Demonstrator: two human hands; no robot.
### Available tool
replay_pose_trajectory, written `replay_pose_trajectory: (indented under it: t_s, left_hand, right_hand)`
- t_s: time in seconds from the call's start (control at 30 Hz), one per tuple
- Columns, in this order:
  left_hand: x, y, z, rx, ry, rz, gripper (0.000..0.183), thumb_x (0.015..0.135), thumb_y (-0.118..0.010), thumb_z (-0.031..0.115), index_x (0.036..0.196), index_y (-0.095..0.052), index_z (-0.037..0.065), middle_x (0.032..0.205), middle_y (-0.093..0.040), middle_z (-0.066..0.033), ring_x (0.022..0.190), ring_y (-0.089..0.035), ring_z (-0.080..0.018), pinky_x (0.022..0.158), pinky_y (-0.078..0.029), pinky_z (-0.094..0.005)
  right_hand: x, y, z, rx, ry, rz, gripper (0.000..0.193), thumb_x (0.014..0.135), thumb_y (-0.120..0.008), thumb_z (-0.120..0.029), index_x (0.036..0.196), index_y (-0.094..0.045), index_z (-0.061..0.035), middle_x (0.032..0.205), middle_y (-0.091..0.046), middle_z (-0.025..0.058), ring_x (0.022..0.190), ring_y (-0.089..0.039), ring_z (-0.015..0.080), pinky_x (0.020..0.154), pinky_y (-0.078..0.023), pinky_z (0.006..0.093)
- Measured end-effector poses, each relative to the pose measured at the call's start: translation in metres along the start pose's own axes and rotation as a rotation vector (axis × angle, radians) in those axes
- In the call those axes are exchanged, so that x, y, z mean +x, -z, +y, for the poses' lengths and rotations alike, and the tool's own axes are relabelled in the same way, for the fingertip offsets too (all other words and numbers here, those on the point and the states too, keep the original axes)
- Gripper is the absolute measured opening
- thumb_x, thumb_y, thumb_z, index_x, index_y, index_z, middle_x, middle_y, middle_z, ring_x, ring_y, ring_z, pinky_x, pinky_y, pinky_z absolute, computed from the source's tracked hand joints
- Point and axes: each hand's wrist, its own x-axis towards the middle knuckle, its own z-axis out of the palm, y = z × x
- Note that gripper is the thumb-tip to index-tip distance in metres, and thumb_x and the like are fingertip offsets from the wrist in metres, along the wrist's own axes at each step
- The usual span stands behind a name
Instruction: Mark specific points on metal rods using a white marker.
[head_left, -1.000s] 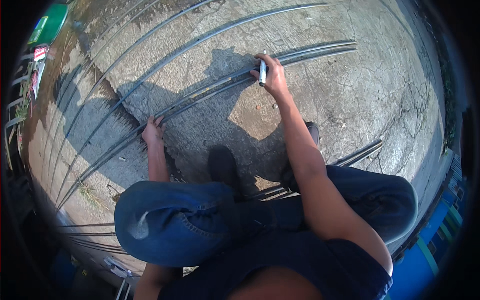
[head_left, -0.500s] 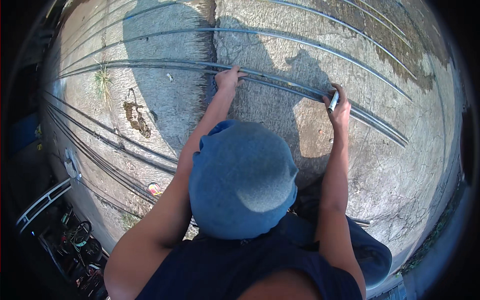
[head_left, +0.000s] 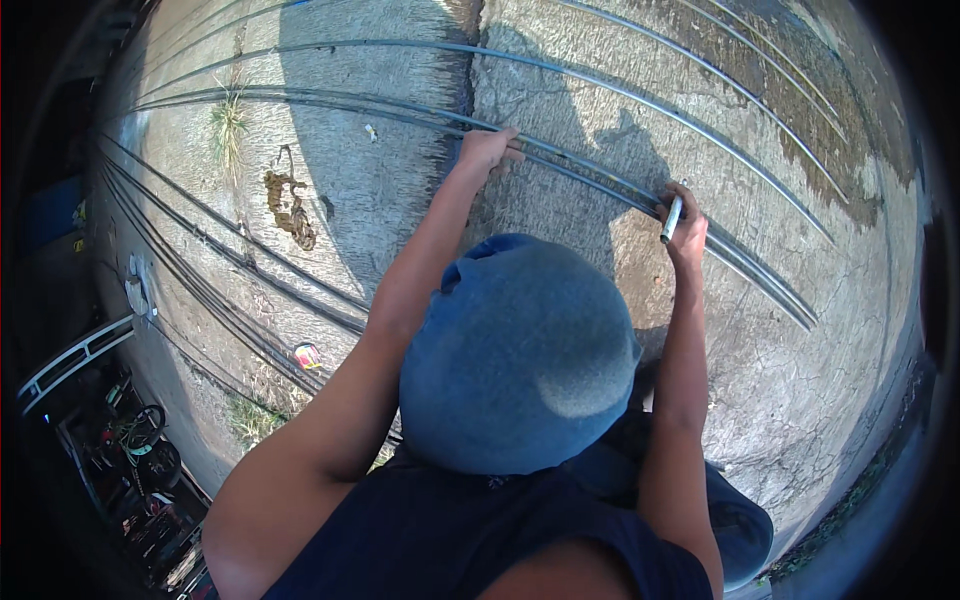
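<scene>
Long thin metal rods (head_left: 590, 172) run side by side across the concrete, from the far left to the right. My left hand (head_left: 488, 150) is closed around them near the dark joint in the slab, thumb and fingers on either side. Farther right, my right hand (head_left: 687, 228) rests against the same rods, its fingers curled round a short silvery-white tube (head_left: 671, 220). That tube slants across the fingers, its lower end sticking out. Whether this hand also grips a rod is hidden. The rods' right ends (head_left: 808, 322) lie beyond it.
More separate rods (head_left: 700, 130) lie farther away, and dark bars (head_left: 235, 260) spread at left. A rounded blue cloth cap (head_left: 520, 350) blocks the view between my arms. Grass tufts (head_left: 230, 125), a brown scrap (head_left: 290, 210) and a white metal frame (head_left: 75, 360) are at left.
The view has shifted, so the ground appears farther right. My left hand keeps its place by the joint. The right hand has turned slightly, with the tube still in its fingers.
</scene>
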Motion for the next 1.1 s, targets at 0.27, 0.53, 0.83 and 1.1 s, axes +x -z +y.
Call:
replay_pose_trajectory:
  t_s: [0.27, 0.53, 0.83, 1.1]
  left_hand:
    - [0.010, 0.050, -0.020, 0.692, -1.064, 0.610, 0.034, 0.085, -0.078, 0.036, 0.102, -0.077, 0.006, 0.111, -0.072, -0.0093, 0.092, -0.070, -0.0319, 0.077, -0.057, -0.0396]
    - [0.014, 0.069, -0.043, 0.802, -1.172, 0.452, 0.024, 0.084, -0.080, 0.028, 0.095, -0.077, 0.007, 0.104, -0.071, -0.0049, 0.086, -0.070, -0.0288, 0.071, -0.056, -0.0390]
    - [0.011, 0.070, -0.046, 0.765, -1.159, 0.567, 0.022, 0.084, -0.080, 0.027, 0.093, -0.077, 0.007, 0.096, -0.070, -0.0051, 0.079, -0.069, -0.0292, 0.067, -0.055, -0.0387]
    - [0.030, 0.075, -0.040, 0.876, -1.059, 0.593, 0.035, 0.085, -0.079, 0.036, 0.098, -0.076, 0.004, 0.103, -0.070, -0.0109, 0.090, -0.068, -0.0343, 0.076, -0.053, -0.0421]
  right_hand:
    - [-0.003, -0.005, 0.008, 0.047, -0.144, 0.051, 0.041, 0.083, -0.073, 0.002, 0.123, -0.067, -0.0063, 0.101, -0.077, 0.0094, 0.097, -0.074, 0.0169, 0.087, -0.058, 0.0312]
    - [-0.004, -0.007, 0.029, 0.174, -0.145, 0.038, 0.044, 0.081, -0.072, 0.006, 0.124, -0.066, -0.0050, 0.103, -0.076, 0.0097, 0.098, -0.072, 0.0165, 0.089, -0.058, 0.0312]
    - [-0.003, -0.004, 0.034, 0.246, -0.121, 0.056, 0.048, 0.081, -0.072, 0.006, 0.126, -0.062, -0.0049, 0.105, -0.074, 0.0098, 0.101, -0.071, 0.0178, 0.092, -0.057, 0.0320]
    - [-0.010, 0.000, 0.012, 0.037, -0.009, 0.127, 0.043, 0.077, -0.074, -0.005, 0.119, -0.067, -0.0088, 0.102, -0.073, 0.0182, 0.095, -0.072, 0.0337, 0.084, -0.057, 0.0395]
